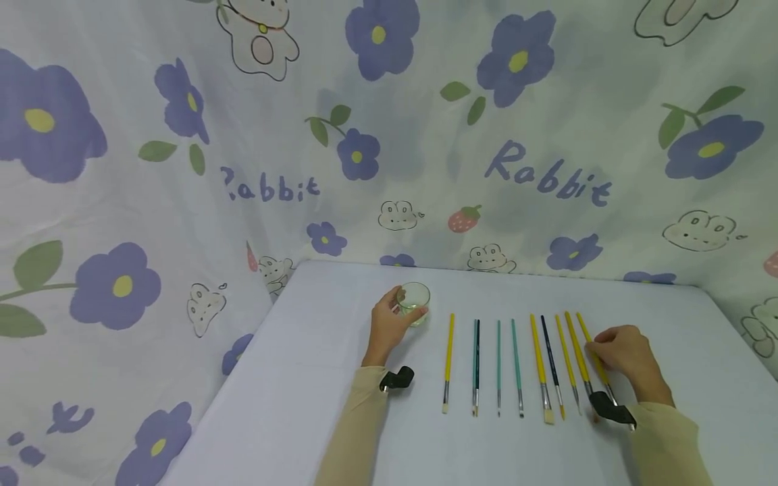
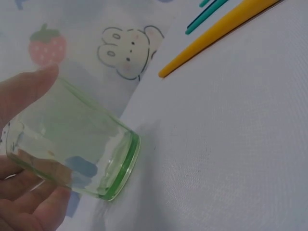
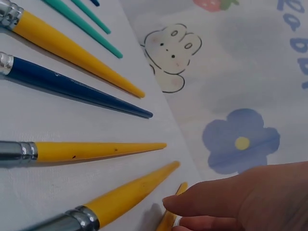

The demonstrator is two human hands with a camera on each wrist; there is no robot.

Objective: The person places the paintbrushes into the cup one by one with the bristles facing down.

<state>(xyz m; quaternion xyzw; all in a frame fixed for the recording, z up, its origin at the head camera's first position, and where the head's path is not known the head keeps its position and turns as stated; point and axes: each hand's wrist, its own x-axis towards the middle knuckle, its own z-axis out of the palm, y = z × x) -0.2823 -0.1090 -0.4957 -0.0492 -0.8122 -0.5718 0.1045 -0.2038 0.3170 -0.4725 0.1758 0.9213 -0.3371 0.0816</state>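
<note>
My left hand [image 1: 387, 326] grips a clear, green-tinted glass cup [image 1: 413, 307], thumb on one side and fingers on the other. In the left wrist view the cup [image 2: 77, 139] shows its thick green base close over the white table. At the right end of a row of paintbrushes, my right hand [image 1: 629, 354] pinches the handle of the last yellow paintbrush [image 1: 585, 329]. In the right wrist view the thumb [image 3: 202, 197] lies against that handle, and the lower part of the brush is out of frame. Just left of it lies another yellow paintbrush [image 1: 574, 341].
Several more paintbrushes lie side by side, bristles toward me: a yellow one [image 1: 450, 351] nearest the cup, teal ones [image 1: 516, 351], dark blue ones [image 1: 550, 344] and a wide yellow one [image 1: 537, 351]. A printed rabbit-and-flower cloth [image 1: 419, 155] hangs behind the white table [image 1: 292, 405].
</note>
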